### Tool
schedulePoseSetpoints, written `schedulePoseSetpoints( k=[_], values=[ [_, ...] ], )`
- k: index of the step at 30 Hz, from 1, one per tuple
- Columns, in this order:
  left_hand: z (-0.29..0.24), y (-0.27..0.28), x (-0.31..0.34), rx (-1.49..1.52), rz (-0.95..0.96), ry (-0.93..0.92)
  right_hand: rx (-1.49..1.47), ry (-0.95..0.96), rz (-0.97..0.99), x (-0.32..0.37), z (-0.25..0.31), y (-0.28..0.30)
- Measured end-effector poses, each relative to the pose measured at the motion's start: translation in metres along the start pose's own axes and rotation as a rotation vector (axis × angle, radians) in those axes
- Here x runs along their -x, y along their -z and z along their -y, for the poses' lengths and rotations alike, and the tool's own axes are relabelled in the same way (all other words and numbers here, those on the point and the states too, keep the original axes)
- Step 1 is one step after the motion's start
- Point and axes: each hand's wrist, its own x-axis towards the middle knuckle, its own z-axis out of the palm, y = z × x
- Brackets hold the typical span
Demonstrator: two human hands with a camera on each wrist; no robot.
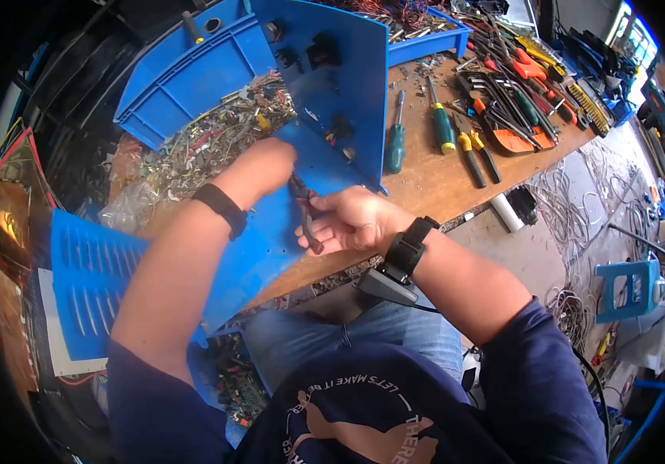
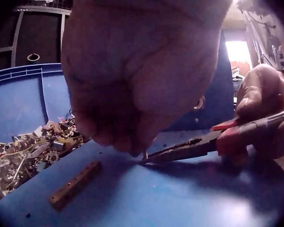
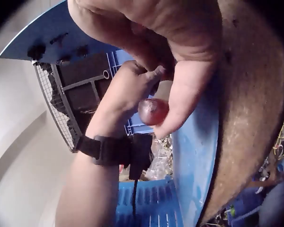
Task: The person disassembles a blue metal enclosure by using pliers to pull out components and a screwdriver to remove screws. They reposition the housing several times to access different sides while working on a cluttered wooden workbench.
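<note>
In the left wrist view my left hand points its fingertips down at the blue panel, pinching a thin metal pin. The tip of the pliers lies right beside that pin, low over the panel. My right hand grips the pliers by their red and dark handles; one handle end shows below its fingers in the right wrist view. A brown bar with holes lies on the panel near the left hand. The head view hides the left fingertips.
Mixed metal scraps are heaped beside a blue crate. An upright blue panel stands behind the hands. Screwdrivers, including a green one, yellow-handled pliers and other tools cover the wooden table at right.
</note>
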Motion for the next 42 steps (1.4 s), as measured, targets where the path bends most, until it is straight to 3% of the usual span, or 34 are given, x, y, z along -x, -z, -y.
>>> schedulePoseSetpoints(
  k=[3, 6, 10, 16, 19, 22, 27, 34, 37, 39, 42],
  values=[
    [-0.003, 0.002, 0.002, 0.015, 0.014, 0.020, -0.023, 0.062, -0.129, 0.002, -0.015, -0.020],
    [0.003, -0.003, -0.004, 0.008, 0.030, 0.018, -0.193, 0.236, -0.099, -0.019, -0.048, -0.035],
    [-0.003, 0.003, 0.004, 0.006, -0.035, -0.018, -0.317, 0.315, -0.126, -0.030, -0.063, -0.060],
    [-0.003, 0.005, 0.000, -0.025, 0.067, 0.019, -0.437, 0.446, -0.158, -0.052, -0.068, -0.070],
    [-0.004, 0.004, 0.000, -0.013, 0.027, 0.031, -0.403, 0.438, -0.243, -0.049, -0.063, -0.071],
    [-0.006, 0.009, 0.001, 0.010, 0.079, 0.033, -0.244, 0.371, -0.188, -0.030, -0.053, -0.052],
    [-0.004, 0.007, 0.003, 0.039, 0.021, 0.013, -0.010, 0.118, -0.136, -0.005, -0.013, -0.017],
    [-0.013, 0.024, 0.012, 0.191, 0.058, 0.107, -0.062, 0.182, -0.049, -0.017, -0.029, -0.030],
    [-0.024, 0.048, 0.029, 0.344, -0.183, 0.239, -0.056, 0.237, 0.009, -0.012, -0.046, -0.029],
    [-0.024, 0.043, 0.043, 0.457, -0.488, 0.320, -0.030, 0.238, 0.004, 0.008, -0.053, -0.035],
    [-0.068, 0.048, 0.087, 0.833, -0.527, 0.628, 0.066, 0.309, -0.066, 0.033, -0.048, -0.024]
  ],
)
